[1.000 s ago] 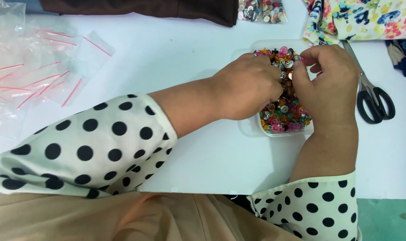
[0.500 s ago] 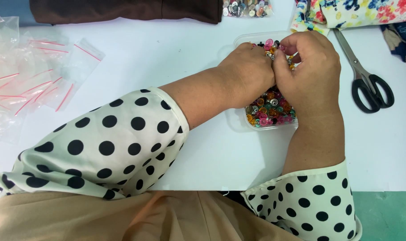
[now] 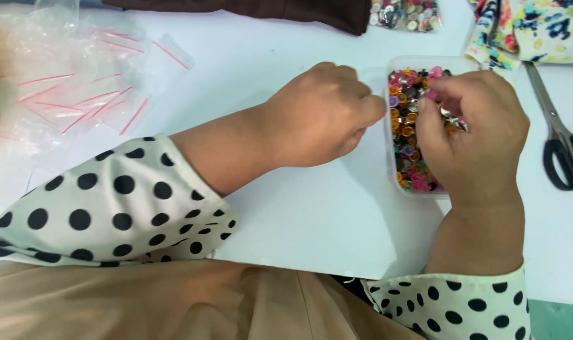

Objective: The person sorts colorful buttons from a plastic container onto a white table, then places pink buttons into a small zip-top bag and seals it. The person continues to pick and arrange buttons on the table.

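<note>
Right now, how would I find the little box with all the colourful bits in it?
Start at the white table and find the right hand. Under it sits a clear box of small pink, orange and purple beads. The black scissors lie right of it; the other bead pile lies farther away, by the brown cloth.

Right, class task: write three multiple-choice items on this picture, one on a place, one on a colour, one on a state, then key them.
1. Where do the scissors lie? A right of the clear box B left of the plastic bags C on the sleeve
2. The scissors' handles are: A red B black C white
3. The left hand is: A flat B closed, beside the box C inside the box

Key: A, they lie at the right edge; B, the loops look black; C is the right hand, among the beads, so B.
</note>
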